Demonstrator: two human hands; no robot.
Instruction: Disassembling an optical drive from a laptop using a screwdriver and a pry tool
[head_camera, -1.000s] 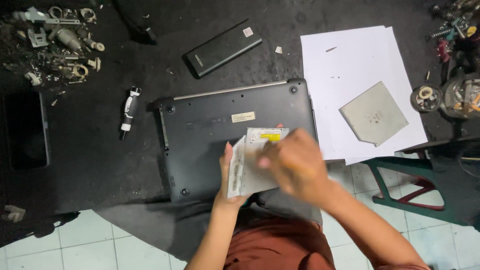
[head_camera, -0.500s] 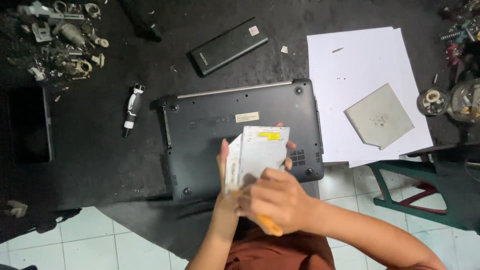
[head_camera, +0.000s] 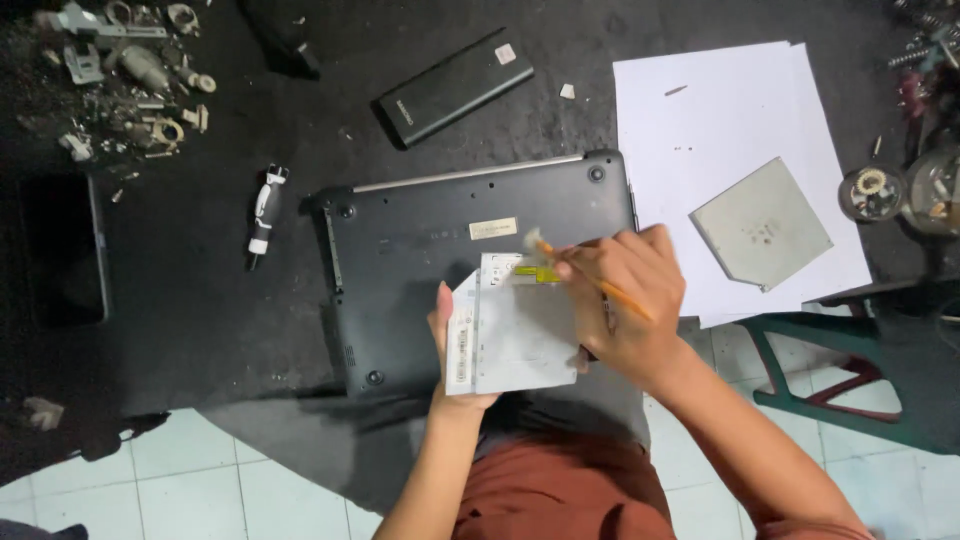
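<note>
**Brush on a slim drive, above an upturned laptop**

The left hand (head_camera: 452, 372) is closed round the near edge of a flat, square optical drive (head_camera: 512, 335), thumb up its left side, holding the pale metal casing just over the laptop (head_camera: 420, 290). The drive's face is smooth and dull silver, with a yellow sticker near the top edge. The right hand (head_camera: 625, 300) is curled shut on a thin orange-handled brush (head_camera: 590, 283), its fingers pinched round the stick and the pale bristle tip touching the drive's top edge beside the sticker.

The laptop lies bottom up on a black, dusty cloth-covered table (head_camera: 200, 330), its matte dark shell rounded at the corners, with screw holes showing. Behind it rests a long black battery pack (head_camera: 455, 87). To the left lies a small black-and-white screwdriver (head_camera: 264, 212), and in the far corner a scatter of metal parts (head_camera: 120, 75). On the right, white paper sheets (head_camera: 720, 130) carry a grey square metal plate (head_camera: 762, 223)
</note>
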